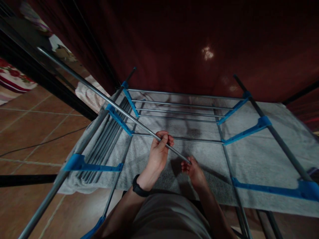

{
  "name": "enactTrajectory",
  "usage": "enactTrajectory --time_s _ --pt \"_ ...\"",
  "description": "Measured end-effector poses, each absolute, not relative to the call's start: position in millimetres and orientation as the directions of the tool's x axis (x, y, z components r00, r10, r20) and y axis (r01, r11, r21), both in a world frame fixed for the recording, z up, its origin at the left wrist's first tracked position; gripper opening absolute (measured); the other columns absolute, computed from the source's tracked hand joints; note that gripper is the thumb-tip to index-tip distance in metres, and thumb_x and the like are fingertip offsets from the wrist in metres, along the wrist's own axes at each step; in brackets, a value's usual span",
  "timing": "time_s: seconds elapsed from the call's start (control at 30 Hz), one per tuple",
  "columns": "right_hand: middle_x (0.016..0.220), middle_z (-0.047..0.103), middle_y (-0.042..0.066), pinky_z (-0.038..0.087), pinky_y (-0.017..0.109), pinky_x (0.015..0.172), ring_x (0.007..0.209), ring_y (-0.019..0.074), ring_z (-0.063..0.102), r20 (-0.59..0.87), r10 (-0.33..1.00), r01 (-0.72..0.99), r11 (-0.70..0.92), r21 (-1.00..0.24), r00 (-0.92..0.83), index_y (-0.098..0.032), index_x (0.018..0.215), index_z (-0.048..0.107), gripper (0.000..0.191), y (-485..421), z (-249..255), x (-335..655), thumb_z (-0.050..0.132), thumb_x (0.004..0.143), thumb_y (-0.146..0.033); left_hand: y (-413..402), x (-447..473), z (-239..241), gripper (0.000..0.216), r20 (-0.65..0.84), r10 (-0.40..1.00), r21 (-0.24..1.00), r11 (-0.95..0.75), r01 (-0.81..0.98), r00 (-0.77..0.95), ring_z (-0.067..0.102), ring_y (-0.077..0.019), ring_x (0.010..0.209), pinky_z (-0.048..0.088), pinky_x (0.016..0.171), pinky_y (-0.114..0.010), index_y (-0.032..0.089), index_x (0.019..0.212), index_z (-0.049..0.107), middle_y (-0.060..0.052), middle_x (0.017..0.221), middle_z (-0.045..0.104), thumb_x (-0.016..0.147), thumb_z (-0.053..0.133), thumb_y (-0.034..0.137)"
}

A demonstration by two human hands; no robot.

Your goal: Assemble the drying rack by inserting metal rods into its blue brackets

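Observation:
A long grey metal rod (96, 91) slants from the upper left down to my hands, above a partly built rack. My left hand (160, 149), with a dark band on the wrist, is closed around the rod. Farther down, my right hand (193, 169) pinches the rod's lower end. Beneath them stands the rack frame (276, 136), made of grey tubes joined by blue plastic brackets (245, 131). Several thin crossbars (179, 105) span the two sides at the back. The held rod passes over the left side of the frame; whether it touches there I cannot tell.
Several loose rods (107, 146) lie side by side at the left on a grey towel-like cloth (194, 129) covering the table. Behind is a dark red surface (174, 43). A black bar (42, 66) and a tiled floor (32, 132) with a cable are to the left.

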State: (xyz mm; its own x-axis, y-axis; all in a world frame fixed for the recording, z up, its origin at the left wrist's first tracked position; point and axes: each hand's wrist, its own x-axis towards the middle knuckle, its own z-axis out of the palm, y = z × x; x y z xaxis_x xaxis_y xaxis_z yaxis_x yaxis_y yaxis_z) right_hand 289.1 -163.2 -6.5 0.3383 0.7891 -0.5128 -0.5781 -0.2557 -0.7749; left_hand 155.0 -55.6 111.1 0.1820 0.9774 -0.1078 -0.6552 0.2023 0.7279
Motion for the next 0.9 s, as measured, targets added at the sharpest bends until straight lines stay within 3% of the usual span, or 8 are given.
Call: enactTrajectory --time_s 0.13,0.33,0.63,0.9 --pt "0.092 0.077 0.002 0.053 0.033 0.074 0.077 0.0179 0.068 -0.402 0.819 -0.478 -0.183 -0.859 0.41 -0.027 0.101 0.075 0.05 -171 -3 297 0.09 0.071 -0.065 -53 153 109 0.024 -0.107 0.981 0.72 0.19 -0.668 0.164 0.061 -0.0105 0.074 0.05 0.074 -0.024 0.023 0.098 0.069 0.003 0.083 0.065 0.084 0.088 0.028" --pt "0.079 0.072 0.0 0.051 0.034 0.078 0.075 0.0183 0.064 -0.302 0.854 -0.312 -0.176 -0.934 0.423 -0.027 0.098 0.077 0.048 -174 -5 299 0.09 0.072 -0.065 -53 155 106 0.026 -0.113 0.981 0.729 0.188 -0.658 0.155 0.063 -0.0109 0.075 0.05 0.074 -0.025 0.024 0.098 0.068 0.003 0.082 0.065 0.083 0.089 0.028" --pt "0.07 0.066 0.0 0.049 0.033 0.07 0.069 0.017 0.058 -0.313 0.886 -0.368 -0.18 -0.912 0.342 -0.026 0.086 0.074 0.049 -168 2 288 0.081 0.077 -0.074 -56 154 111 0.022 -0.12 0.974 0.728 0.216 -0.65 0.19 0.066 -0.0137 0.079 0.051 0.078 -0.028 0.02 0.097 0.073 -0.001 0.084 0.069 0.085 0.087 0.031" --pt "0.07 0.065 -0.002 0.049 0.031 0.069 0.067 0.0154 0.057 -0.339 0.882 -0.448 -0.171 -0.878 0.326 -0.027 0.09 0.075 0.046 -165 0 285 0.086 0.076 -0.069 -60 158 106 0.021 -0.121 0.969 0.737 0.233 -0.634 0.215 0.065 -0.0143 0.078 0.051 0.079 -0.029 0.019 0.097 0.074 -0.002 0.083 0.069 0.086 0.086 0.033"
